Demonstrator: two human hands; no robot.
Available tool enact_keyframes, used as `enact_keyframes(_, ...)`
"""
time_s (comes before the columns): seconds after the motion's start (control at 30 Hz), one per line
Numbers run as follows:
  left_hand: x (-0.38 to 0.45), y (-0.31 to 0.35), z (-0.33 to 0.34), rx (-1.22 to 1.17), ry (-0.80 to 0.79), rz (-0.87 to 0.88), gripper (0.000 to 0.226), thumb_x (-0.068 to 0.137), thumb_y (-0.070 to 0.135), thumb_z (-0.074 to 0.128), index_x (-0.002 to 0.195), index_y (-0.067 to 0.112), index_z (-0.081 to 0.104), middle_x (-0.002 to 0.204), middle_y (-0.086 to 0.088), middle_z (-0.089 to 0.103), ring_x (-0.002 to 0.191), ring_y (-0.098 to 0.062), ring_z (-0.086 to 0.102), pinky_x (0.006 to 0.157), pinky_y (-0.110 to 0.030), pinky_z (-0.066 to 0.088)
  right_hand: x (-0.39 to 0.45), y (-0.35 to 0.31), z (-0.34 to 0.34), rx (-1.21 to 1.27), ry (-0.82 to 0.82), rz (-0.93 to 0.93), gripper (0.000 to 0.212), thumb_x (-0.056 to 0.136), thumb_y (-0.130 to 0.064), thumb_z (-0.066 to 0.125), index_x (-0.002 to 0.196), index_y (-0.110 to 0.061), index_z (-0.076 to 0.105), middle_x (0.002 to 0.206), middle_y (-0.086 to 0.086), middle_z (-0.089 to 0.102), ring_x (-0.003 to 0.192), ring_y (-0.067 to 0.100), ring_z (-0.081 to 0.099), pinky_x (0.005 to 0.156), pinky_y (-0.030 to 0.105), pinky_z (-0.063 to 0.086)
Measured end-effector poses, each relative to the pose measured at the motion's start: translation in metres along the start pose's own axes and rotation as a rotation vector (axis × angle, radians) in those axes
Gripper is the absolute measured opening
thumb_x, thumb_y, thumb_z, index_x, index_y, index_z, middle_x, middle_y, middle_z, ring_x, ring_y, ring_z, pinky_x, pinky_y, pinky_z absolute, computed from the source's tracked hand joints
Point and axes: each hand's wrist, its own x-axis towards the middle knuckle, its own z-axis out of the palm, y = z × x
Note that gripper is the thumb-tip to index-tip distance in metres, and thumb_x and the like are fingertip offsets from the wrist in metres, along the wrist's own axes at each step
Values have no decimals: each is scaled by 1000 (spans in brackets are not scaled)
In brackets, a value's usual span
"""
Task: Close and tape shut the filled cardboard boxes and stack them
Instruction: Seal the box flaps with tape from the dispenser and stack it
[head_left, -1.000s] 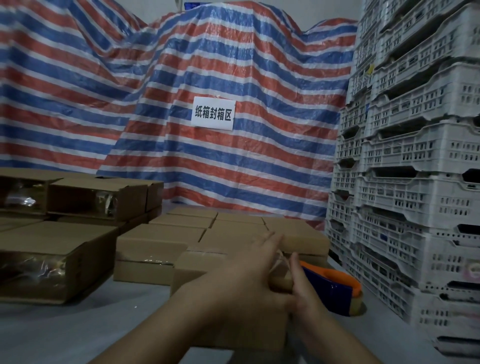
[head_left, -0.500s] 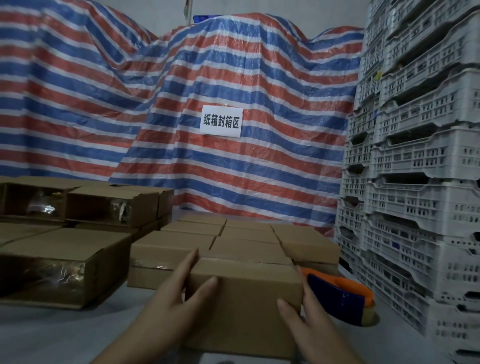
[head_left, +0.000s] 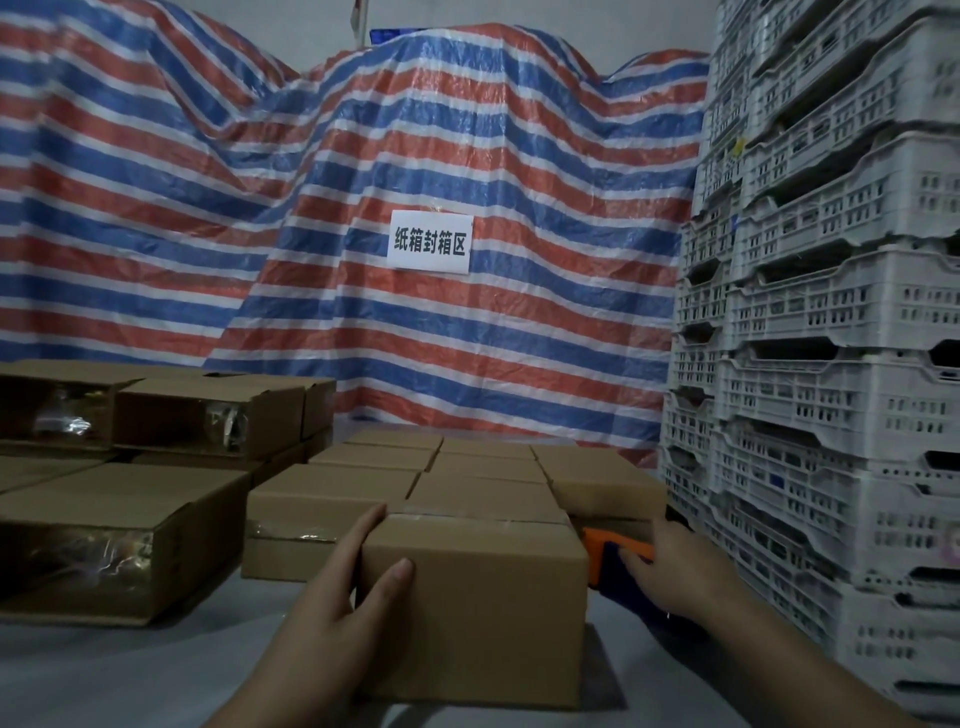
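Head view: a closed cardboard box (head_left: 475, 608) is seen near the middle of the grey surface (head_left: 104, 675), its long axis running left to right across the scene. The left hand (head_left: 332, 613) is pressed against the box's left end, fingers (head_left: 363, 535) laid nearly straight along that end and the thumb flat on the near face, so the box is steadied rather than gripped. Just right of the box, the tape dispenser (head_left: 602, 558), orange on top and blue below, is met by the right hand (head_left: 675, 577); its fingers are curled toward the blue body, though whether a firm hold is made cannot be told, as the far side of the tool is hidden. The coming move turns on this: the dispenser lies right of the box, nearer the right hand, and the tape run is judged to go along the box's long axis. Behind the box, a block of closed boxes (head_left: 467, 483) is set touching it on the far side. At far left, open-sided boxes (head_left: 119, 535) with clear wrap are stacked. White crates (head_left: 831, 364) are piled at right, and a striped tarp (head_left: 363, 182) with a paper sign (head_left: 430, 241) is hung beyond.

Against the earlier picture, the right hand is taken off the box's right end and moved out to the dispenser; the left hand is kept on the left end.
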Motion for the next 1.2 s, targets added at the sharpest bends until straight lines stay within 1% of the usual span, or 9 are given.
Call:
enact_keyframes(0.13,-3,3,0,12,-10,-1,47,89,45,58,123,65,32,156,9,28,130,-8,35,111,-39,35,4,6,2,-12,-30,-61,28,93,-49,60,109,-25,62,99,-1,67,89,18,65,71,31,51)
enact_keyframes(0.27,-6,5,-1,9,-10,11,51,86,47,57,128,61,34,154,6,32,135,-13,37,111,-39,37,-13,6,-10,25,-62,-118,29,94,-45,64,78,-29,46,78,-7,54,72,11,55,55,23,33)
enact_keyframes(0.57,-8,5,-2,49,-9,-7,71,71,62,52,139,59,30,140,13,36,117,-6,37,97,-36,42,-92,-1,-56,-41,-209,-212,31,89,-65,55,102,-37,57,100,-16,58,88,2,56,82,28,51)
enact_keyframes(0.7,-6,1,0,50,12,-61,88,70,65,53,149,54,16,154,6,34,126,-14,42,100,-40,42,-105,-18,-66,-69,-105,-240,61,87,-83,33,114,-35,58,115,-15,58,101,5,56,87,28,47)
enact_keyframes(0.8,-9,-4,0,-17,-29,-105,85,65,68,58,143,54,27,130,16,53,107,-2,53,86,-31,50,-112,-37,-64,202,-55,-293,87,76,-93,11,124,-36,56,124,-17,59,116,5,52,102,33,43)
enact_keyframes(0.9,-13,-10,1,-7,-46,-105,60,71,62,60,125,56,36,108,26,55,96,4,54,75,-23,49,-116,-57,-56,259,-237,-310,72,84,-86,27,136,-41,47,136,-19,52,132,7,40,123,45,19)
enact_keyframes(1.03,-17,-11,1,-48,-14,-100,44,77,53,61,116,53,42,100,23,59,90,0,58,66,-21,49,-120,-74,-42,277,-241,-347,59,94,-66,48,148,-45,34,151,-22,38,147,6,21,125,50,-6)
enact_keyframes(1.13,-19,-4,0,-99,65,-75,47,66,58,59,112,46,54,100,17,63,94,-7,60,73,-34,54,-122,-76,-36,380,-172,-393,31,97,-57,49,126,-60,38,132,-42,37,134,-14,25,125,40,-2)
enact_keyframes(1.2,-15,11,1,-98,122,-1,42,64,61,59,103,47,58,96,18,65,92,-4,61,69,-29,51,-118,-75,-36,556,-118,-362,21,97,-56,53,115,-61,44,121,-47,41,120,-26,30,121,32,19)
